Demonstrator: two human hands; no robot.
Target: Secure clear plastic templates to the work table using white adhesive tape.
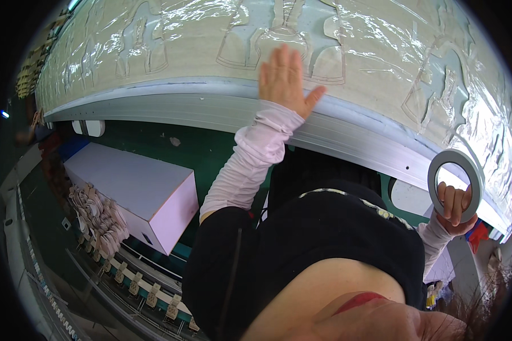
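Observation:
My left hand [284,79] lies flat, fingers stretched out, near the front edge of a large table. Beneath it is shiny see-through film [193,51] over cream fabric with cut garment-shaped outlines. One outlined fabric piece [328,61] shows just right of its fingertips. At the right end of the table edge, my right hand [456,211] grips a roll of tape [477,182], its fingers through the ring. A pale strand, perhaps tape, runs behind the roll toward the table. Pale sleeves cover both forearms.
The table's metal edge [182,105] curves across in front of my body. Lower left stands a white box [136,170] with a bundle of beige pieces [96,219] beside it. A rail carrying beige tag-like pieces [153,295] runs below. Something red [479,234] sits at the right.

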